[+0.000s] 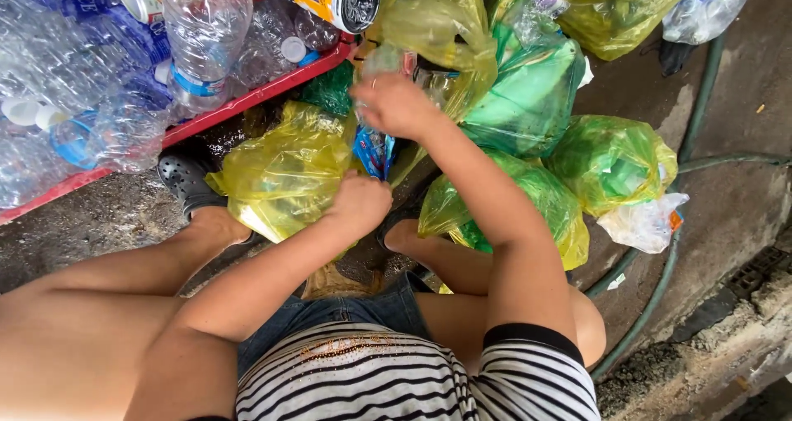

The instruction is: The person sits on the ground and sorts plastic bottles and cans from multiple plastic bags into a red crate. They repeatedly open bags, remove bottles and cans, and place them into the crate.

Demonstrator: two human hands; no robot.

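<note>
The person is squatting over a heap of bagged refuse, both arms reaching down and forward. The right hand (396, 103) is closing around the upper end of a crushed clear plastic bottle (373, 128), fingers wrapped over it. The bottle is hanging from that grip with its long axis close to vertical, the lower end pointing down toward the left hand (359, 202). It is looking flattened and creased, transparent with a blue and red label band at its lower part. Which end carries the cap, I cannot tell; the hand is covering it.

The left hand is sitting directly below the right-hand grip, knuckles up, fingers curled shut onto the edge of a yellow plastic bag (285, 173). This bag is lying just left of the grip, its film wrinkled and semi-transparent.

Immediately right of the right hand, a green bag (528, 99) is resting against another yellow bag (433, 25) that is lying just beyond the knuckles. Further right, well apart from both hands, a yellow-green bag (610, 161) and a small white bag (643, 221) are lying beside a green hose (660, 289). Up and left of the grip, a red tray (247, 99) is holding many clear bottles (202, 33). A black clog (188, 177) is standing left of the left hand.
</note>
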